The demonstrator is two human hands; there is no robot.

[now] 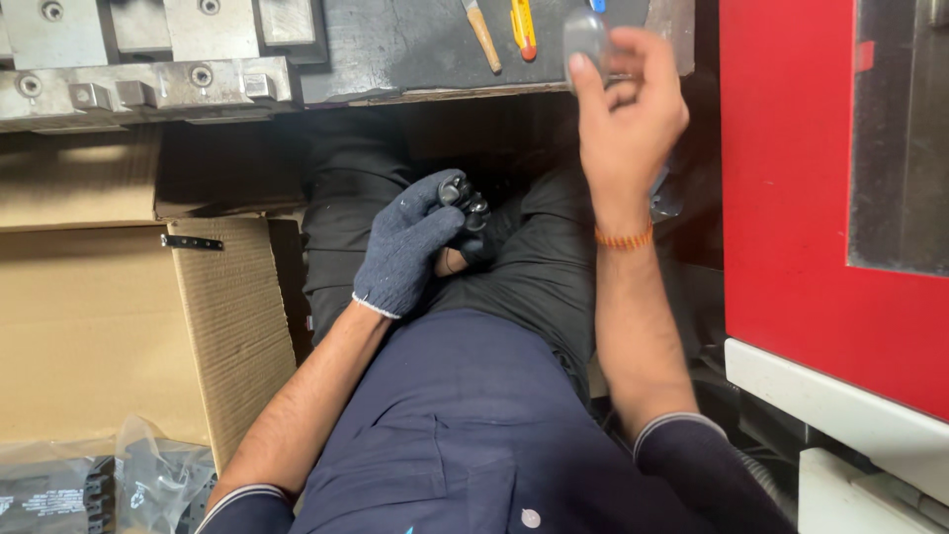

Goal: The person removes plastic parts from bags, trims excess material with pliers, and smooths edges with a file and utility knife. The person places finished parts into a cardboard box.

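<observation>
My left hand wears a dark blue knit glove and rests over my lap, closed around a few small black rounded parts. My right hand is bare, with an orange thread band on the wrist, and is raised near the edge of the dark workbench. Its fingers pinch a small grey blurred piece, whose exact shape I cannot make out. The two hands are apart, the right one higher and farther right.
A metal fixture with bolts sits at the upper left. A wooden-handled tool and a yellow-orange tool lie on the bench. An open cardboard box with bagged black parts stands to my left. A red machine housing rises at right.
</observation>
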